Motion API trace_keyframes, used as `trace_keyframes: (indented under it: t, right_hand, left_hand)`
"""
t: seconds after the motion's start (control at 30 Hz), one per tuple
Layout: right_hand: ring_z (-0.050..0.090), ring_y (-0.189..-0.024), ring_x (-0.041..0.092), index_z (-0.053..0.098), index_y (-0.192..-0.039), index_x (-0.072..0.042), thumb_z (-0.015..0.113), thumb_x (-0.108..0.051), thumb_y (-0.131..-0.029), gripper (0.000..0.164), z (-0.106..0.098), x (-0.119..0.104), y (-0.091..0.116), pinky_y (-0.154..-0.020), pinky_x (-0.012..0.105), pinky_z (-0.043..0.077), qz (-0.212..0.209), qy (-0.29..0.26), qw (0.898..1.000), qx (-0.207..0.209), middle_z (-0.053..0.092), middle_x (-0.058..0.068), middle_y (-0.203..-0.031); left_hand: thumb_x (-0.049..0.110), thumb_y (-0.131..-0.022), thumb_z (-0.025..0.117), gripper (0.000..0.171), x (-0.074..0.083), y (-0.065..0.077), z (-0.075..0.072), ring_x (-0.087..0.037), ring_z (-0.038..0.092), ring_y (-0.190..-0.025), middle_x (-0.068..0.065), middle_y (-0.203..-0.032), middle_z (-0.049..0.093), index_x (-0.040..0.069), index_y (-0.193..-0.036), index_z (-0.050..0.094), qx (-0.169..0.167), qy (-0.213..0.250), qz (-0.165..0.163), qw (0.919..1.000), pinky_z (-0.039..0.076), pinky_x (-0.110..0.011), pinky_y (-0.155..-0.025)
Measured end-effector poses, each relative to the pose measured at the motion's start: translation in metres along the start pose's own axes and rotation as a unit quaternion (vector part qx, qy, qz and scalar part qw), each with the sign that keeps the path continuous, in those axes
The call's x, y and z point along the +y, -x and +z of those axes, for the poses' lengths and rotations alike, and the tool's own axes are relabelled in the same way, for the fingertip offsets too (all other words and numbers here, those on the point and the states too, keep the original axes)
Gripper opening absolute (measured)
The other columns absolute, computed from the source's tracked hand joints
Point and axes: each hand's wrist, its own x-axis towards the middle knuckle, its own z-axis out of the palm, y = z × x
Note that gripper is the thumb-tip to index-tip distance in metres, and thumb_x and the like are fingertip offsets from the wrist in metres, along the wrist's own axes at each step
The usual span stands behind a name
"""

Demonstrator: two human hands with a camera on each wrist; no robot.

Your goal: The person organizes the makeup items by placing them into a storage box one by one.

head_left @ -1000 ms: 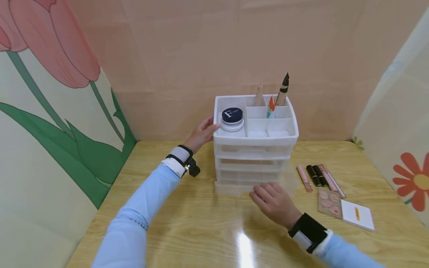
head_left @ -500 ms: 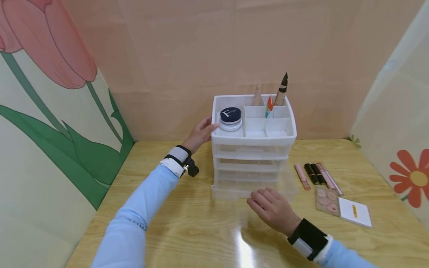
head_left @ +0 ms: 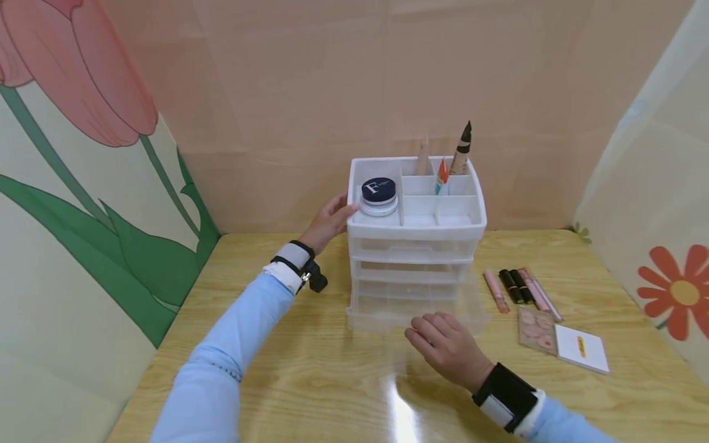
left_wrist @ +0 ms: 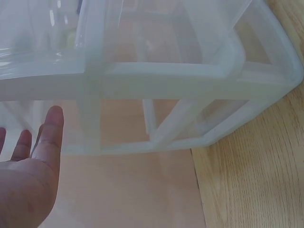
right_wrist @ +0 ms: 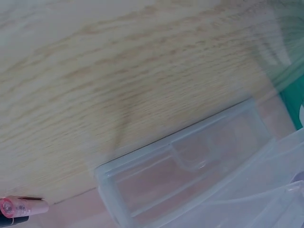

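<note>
Two hands at a white organizer [head_left: 418, 234] on the wooden table [head_left: 277, 394].
The left hand [head_left: 327, 227] rests nearly straight-fingered against its left side; the right hand [head_left: 450, 349] curls by the jutting bottom drawer [head_left: 370, 319]'s front edge, whether gripping I can't tell.

Just right of the left hand [head_left: 328, 224], the jar's dark lid [head_left: 379, 189] reads "F" (tiny lettering beside it illegible); right of the right hand [head_left: 447, 347], a white case's yellow label [head_left: 581, 347] is unreadable.
</note>
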Motion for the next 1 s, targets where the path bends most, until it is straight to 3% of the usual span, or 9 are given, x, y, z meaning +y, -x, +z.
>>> trace_keyframes:
  t: [0.27,0.53,0.87,1.0]
  right_hand:
    - [0.057,-0.078,0.026,0.065,-0.093,-0.001,0.038,0.000,-0.102,0.029,-0.007,-0.002,-0.003,-0.068,0.036,0.049,0.003,-0.012,1.000,-0.001,0.062,0.012,-0.093]
    - [0.058,-0.071,0.027,0.064,-0.083,-0.001,0.047,-0.008,-0.098,0.023,-0.029,0.005,-0.029,-0.059,0.038,0.049,0.012,-0.033,0.998,0.051,0.063,0.013,-0.085]
    - [0.056,-0.067,0.033,0.064,-0.080,0.000,0.052,-0.018,-0.098,0.028,-0.073,0.046,-0.049,-0.060,0.048,0.047,0.078,-0.012,0.994,0.076,0.061,0.017,-0.081]
    - [0.053,-0.064,0.037,0.063,-0.081,0.003,0.053,-0.021,-0.097,0.031,-0.087,0.067,-0.047,-0.055,0.046,0.043,0.117,-0.003,0.990,0.082,0.059,0.020,-0.081]
  left_hand:
    - [0.022,-0.101,0.052,0.053,0.000,0.002,0.000,-0.026,0.046,-0.127,-0.011,-0.146,0.042,0.010,-0.149,0.036,0.000,-0.002,-0.001,1.0000,0.042,-0.043,-0.103]
    - [0.031,-0.097,0.057,0.058,0.000,0.003,0.000,-0.024,0.048,-0.125,-0.010,-0.143,0.045,0.010,-0.148,0.038,0.000,-0.011,0.010,0.9999,0.044,-0.040,-0.101]
    - [0.027,-0.100,0.054,0.055,0.001,0.005,-0.003,-0.026,0.048,-0.125,-0.010,-0.145,0.044,0.011,-0.149,0.037,0.013,-0.020,0.002,0.9997,0.043,-0.042,-0.101]
    - [0.025,-0.100,0.053,0.054,0.003,0.008,-0.002,-0.027,0.048,-0.125,-0.011,-0.145,0.043,0.010,-0.149,0.037,0.011,-0.021,0.006,0.9997,0.044,-0.041,-0.101]
